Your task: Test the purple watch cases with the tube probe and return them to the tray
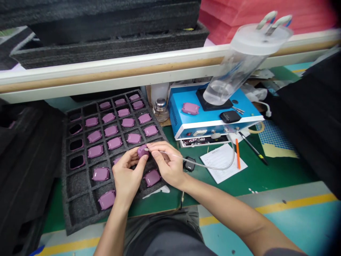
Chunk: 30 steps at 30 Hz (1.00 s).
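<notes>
Head view: purple casing (143, 151) between left hand (126, 177) and right hand (166, 165).

Two hands (126, 177) — one blue machine (181, 96), one clear canister (239, 67).

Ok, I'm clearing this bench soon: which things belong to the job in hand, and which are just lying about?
In use: left hand holding a mauve casing; right hand with a thin tube to it; blue bench unit; foam tray of casings.
Probably lying about: paper sheet, orange stick, black pen, small glass bottle.
</notes>
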Tool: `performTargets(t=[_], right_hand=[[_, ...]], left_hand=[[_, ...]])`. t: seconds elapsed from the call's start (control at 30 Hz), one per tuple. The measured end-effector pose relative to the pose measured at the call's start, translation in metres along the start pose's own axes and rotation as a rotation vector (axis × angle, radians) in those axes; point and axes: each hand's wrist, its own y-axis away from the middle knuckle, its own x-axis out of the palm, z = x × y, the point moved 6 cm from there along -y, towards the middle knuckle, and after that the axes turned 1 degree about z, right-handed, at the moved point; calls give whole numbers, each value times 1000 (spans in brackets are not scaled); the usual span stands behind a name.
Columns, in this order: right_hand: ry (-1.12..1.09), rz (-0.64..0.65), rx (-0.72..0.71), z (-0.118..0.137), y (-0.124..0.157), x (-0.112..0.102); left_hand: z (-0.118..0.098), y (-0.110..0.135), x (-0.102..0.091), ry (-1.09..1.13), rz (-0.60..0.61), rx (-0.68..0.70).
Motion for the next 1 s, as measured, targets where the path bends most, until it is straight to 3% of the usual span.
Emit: performTargets(t=[1.0], right_hand=[[-13,3,45,-3,-2,1]], left_hand=[[-2,-2,1,-7,4,-10]])
